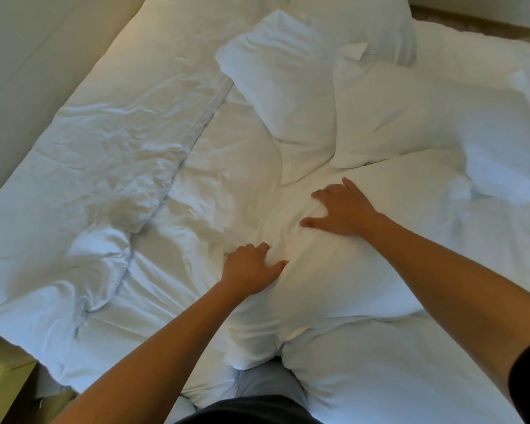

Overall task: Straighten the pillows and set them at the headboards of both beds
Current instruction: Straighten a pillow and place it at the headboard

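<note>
A white duvet [98, 166] lies rumpled along the left side, creased all over, with its near end bunched into a knot of folds and its right edge running diagonally up the frame. To its left rises a pale cream wall [16, 47], and in the lower left corner stands a yellowish wooden nightstand [0, 374], just beside the hanging edge of the linen. At the top right a strip of brownish floor [459, 18] shows, and above it a white panel [502, 10] of some kind.
</note>
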The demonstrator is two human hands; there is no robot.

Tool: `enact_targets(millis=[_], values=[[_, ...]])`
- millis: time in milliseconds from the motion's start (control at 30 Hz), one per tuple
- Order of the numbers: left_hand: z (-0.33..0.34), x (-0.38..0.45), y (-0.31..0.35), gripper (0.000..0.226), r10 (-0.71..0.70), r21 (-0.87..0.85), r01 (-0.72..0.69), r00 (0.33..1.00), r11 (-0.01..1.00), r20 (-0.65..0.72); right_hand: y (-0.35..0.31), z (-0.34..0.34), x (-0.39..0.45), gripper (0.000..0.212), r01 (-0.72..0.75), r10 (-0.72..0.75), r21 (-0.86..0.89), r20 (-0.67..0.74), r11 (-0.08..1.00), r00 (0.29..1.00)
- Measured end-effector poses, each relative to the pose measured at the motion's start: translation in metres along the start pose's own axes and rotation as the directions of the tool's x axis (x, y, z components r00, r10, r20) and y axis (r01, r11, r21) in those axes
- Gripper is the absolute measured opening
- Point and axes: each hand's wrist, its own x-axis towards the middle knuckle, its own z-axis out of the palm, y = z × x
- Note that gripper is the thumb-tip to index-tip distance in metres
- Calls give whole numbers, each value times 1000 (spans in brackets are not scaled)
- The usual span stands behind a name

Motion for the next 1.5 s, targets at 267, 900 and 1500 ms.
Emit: enact_targets(millis=[267, 900, 1500], values=[[-11, -2, -26, 89, 42, -44, -41, 999, 998, 15, -8, 35, -21, 89, -24, 22, -23, -77, 999, 997], [1, -54, -73, 72, 114, -74, -123, 986, 990, -118, -85, 21, -121, 66, -181, 286, 307, -342, 934, 895], [-151, -273, -310, 49, 198, -35, -291, 727, 956, -657, -396, -114, -225, 55, 61, 163, 282, -704, 957, 691]])
